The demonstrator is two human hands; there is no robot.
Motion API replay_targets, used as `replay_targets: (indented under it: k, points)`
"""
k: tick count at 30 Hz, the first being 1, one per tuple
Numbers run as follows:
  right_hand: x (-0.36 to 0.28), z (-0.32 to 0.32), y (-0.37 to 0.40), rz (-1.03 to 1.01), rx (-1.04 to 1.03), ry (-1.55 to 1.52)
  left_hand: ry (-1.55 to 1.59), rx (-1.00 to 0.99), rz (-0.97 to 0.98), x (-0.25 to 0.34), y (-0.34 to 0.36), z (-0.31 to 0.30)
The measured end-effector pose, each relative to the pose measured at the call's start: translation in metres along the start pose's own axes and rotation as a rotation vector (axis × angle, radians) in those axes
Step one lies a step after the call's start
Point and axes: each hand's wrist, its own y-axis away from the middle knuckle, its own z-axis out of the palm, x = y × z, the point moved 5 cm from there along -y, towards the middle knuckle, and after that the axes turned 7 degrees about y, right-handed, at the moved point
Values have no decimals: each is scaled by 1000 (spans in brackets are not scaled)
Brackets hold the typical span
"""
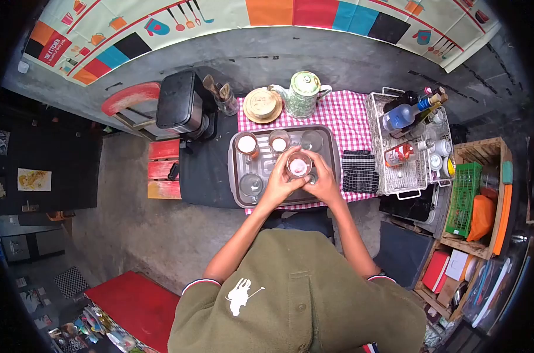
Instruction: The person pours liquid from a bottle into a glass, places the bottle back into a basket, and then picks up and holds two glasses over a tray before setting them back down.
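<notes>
Two glasses stand at the left of the tray (234, 176): a milky glass (246, 144) and an empty glass (250, 185). Next, the left hand (277, 185) and right hand (324, 181) flank the held glass (299, 166), upright over the tray's middle, fingers (286, 160) curled tight around its wall, both equally near. Rightward lie a folded towel (360, 170) and a wire rack (396, 170), clear of it.

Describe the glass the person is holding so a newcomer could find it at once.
On the red-checked cloth sits a grey tray holding several glasses. Near the tray's middle, the glass is cupped between the left hand and the right hand. Unlike the others standing free around it, it is gripped by both hands and shows pinkish-white inside.
</notes>
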Motion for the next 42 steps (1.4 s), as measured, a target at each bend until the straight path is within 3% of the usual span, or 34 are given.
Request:
replay_targets:
  k: [15,21,26,29,33,42]
  points:
    - [12,9,2,92,99,2,-205,-84,-49,-15,-8,-16]
    - [22,-10,-12,99,115,-4,-292,16,-135,-1,-5,-40]
    - [35,-20,-24,144,54,-37,-481,238,-4,-7,-22,-68]
    - [42,-22,-28,111,56,-49,-747,342,133,-13,-35,-70]
    - [45,-24,-34,98,44,-54,-894,376,186,-35,-52,-66]
    - [48,-32,-47,69,42,-52,-1074,481,43,-53,-63,-66]
